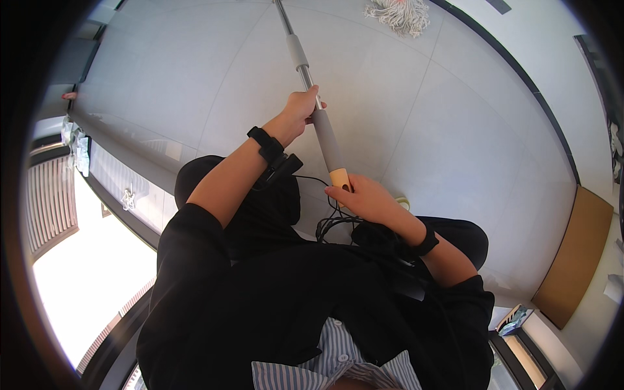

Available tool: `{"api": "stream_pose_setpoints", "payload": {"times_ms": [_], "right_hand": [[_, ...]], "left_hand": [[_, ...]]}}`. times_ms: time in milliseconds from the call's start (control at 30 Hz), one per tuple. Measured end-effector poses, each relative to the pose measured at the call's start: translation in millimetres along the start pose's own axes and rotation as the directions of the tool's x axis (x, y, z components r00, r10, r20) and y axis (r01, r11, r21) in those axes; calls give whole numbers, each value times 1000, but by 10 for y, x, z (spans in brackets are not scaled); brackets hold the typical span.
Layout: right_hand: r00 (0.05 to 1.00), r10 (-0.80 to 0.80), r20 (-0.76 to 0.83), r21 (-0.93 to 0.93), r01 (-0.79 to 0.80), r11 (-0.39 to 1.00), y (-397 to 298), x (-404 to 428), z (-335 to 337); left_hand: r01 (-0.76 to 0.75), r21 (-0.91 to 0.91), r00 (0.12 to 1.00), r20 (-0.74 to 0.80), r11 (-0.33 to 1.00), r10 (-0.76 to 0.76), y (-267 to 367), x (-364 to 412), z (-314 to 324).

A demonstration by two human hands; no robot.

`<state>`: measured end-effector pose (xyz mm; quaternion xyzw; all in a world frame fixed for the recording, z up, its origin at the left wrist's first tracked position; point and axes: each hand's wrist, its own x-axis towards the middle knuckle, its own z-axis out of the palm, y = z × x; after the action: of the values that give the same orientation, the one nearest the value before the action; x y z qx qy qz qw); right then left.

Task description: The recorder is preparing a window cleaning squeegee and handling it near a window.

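Observation:
A telescopic pole (287,27) of shiny metal with grey sleeves runs from between my hands up past the top edge, so its far end is hidden. My left hand (303,109) is wrapped around the metal tube just above the long grey grip (327,139). At the near end, my right hand (366,197) holds the yellow-orange end cap (339,178), which has a dark hole in it. Black straps sit on both my wrists, the left one carrying a small black device (280,170). Black cables (336,228) lie coiled between my bent legs.
A white string mop head (400,17) lies on the pale tiled floor (243,73) at the top. Close to my right forearm is a partly hidden yellow-green ring (402,202). A brown board (575,258) stands at the right wall, and a bright window (92,263) is at left.

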<state>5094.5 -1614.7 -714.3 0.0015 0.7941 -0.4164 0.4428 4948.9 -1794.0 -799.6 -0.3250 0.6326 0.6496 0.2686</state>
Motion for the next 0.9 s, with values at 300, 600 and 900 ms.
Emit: {"api": "stream_pose_setpoints", "payload": {"times_ms": [300,600,900], "right_hand": [[999,-32,6,-11,32,999,-34,-15,-3],[1000,-19,0,-2,19,1000,-42,-24,6],[1000,8,9,-79,-7,997,-59,-30,-2]], "left_hand": [[8,6,1000,-9,1000,-8,-4,-19,10],[-8,-11,1000,-5,1000,8,-19,0,-2],[3,-4,1000,-10,1000,-4,0,-32,2]]}}
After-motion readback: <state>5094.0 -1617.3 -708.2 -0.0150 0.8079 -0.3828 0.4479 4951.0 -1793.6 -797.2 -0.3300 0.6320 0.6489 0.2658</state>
